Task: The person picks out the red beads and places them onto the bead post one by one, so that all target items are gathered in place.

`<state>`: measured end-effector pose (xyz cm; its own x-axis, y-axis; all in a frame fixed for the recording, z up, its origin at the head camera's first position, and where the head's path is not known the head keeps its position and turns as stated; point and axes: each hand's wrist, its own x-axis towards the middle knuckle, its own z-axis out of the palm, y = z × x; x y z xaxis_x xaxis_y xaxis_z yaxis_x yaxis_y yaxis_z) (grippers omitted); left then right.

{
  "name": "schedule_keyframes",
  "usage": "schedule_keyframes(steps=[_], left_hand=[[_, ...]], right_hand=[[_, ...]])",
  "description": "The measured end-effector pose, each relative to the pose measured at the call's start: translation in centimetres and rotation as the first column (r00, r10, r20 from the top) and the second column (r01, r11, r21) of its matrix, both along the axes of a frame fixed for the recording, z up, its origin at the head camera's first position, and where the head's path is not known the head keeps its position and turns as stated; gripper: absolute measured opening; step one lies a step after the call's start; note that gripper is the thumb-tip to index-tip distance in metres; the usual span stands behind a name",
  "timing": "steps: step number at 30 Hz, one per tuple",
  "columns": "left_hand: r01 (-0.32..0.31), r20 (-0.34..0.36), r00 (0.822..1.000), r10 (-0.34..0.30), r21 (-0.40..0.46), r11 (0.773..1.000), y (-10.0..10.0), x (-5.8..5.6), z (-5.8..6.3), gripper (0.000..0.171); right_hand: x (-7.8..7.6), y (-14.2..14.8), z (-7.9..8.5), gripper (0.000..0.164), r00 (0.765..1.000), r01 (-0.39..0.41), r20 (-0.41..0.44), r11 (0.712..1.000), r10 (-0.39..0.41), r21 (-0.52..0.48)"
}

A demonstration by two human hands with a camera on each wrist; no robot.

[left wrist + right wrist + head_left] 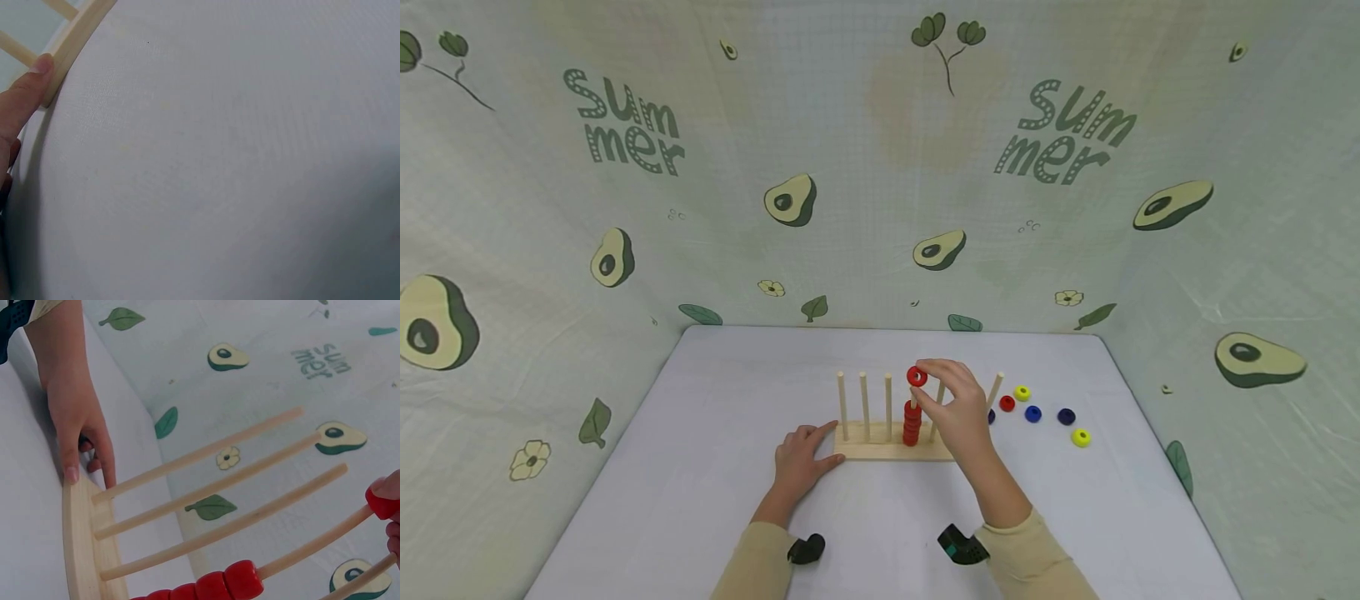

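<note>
A wooden peg rack [872,452] stands on the white table, with a stack of red beads [912,427] low on one middle peg. My right hand [964,418] pinches another red bead [379,505] between thumb and fingertips. That bead is right at the top of the same peg, above the stack. At the rack's left end, my left hand [800,463] grips the base, thumb on the front side and fingers round the back. The left wrist view shows the left thumb [41,65] against the base. The right hand hides part of the rack's right end.
Right of the rack lie loose beads: a red bead [1007,403], yellow beads [1081,438], a blue bead [1033,413] and dark blue beads [1066,416]. Bare upright pegs [865,408] stand left of the stack. A printed cloth [865,250] hangs behind the table.
</note>
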<state>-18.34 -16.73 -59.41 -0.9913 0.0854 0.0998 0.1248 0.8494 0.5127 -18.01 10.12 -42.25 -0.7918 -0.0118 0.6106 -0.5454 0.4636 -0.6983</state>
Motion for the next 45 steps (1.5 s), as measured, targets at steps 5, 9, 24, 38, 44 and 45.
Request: schedule_keyframes(steps=[5, 9, 24, 38, 44, 45], left_hand=[[-0.001, -0.007, 1.000, 0.001, -0.005, 1.000, 0.00, -0.02, -0.16, 0.065], [-0.002, -0.005, 1.000, 0.002, -0.007, 1.000, 0.00, 0.02, -0.10, 0.065], [-0.011, 0.016, 1.000, 0.011, -0.036, 0.999, 0.01, 0.02, 0.05, 0.065], [-0.014, 0.004, 1.000, 0.014, -0.031, 0.999, 0.03, -0.02, -0.06, 0.065], [-0.007, 0.016, 1.000, 0.008, -0.025, 1.000, 0.04, 0.04, 0.09, 0.065], [-0.007, 0.016, 1.000, 0.007, -0.025, 1.000, 0.04, 0.05, 0.10, 0.065]], right_hand=[[0.04, -0.12, 0.09, 0.035, 1.000, 0.012, 0.014, 1.000, -0.013, 0.009], [-0.03, -0.21, -0.06, 0.034, 1.000, 0.019, 0.022, 1.000, -0.019, 0.004], [-0.09, -0.60, 0.19, 0.030, 0.997, 0.056, 0.045, 0.998, -0.056, 0.003], [-0.28, -0.69, 0.36, 0.029, 0.994, 0.096, 0.061, 0.995, -0.095, -0.006], [-0.39, -0.65, 0.18, 0.029, 0.995, 0.097, 0.020, 0.995, -0.098, 0.037], [-0.41, -0.66, 0.17, 0.029, 0.995, 0.098, 0.016, 0.994, -0.098, 0.039]])
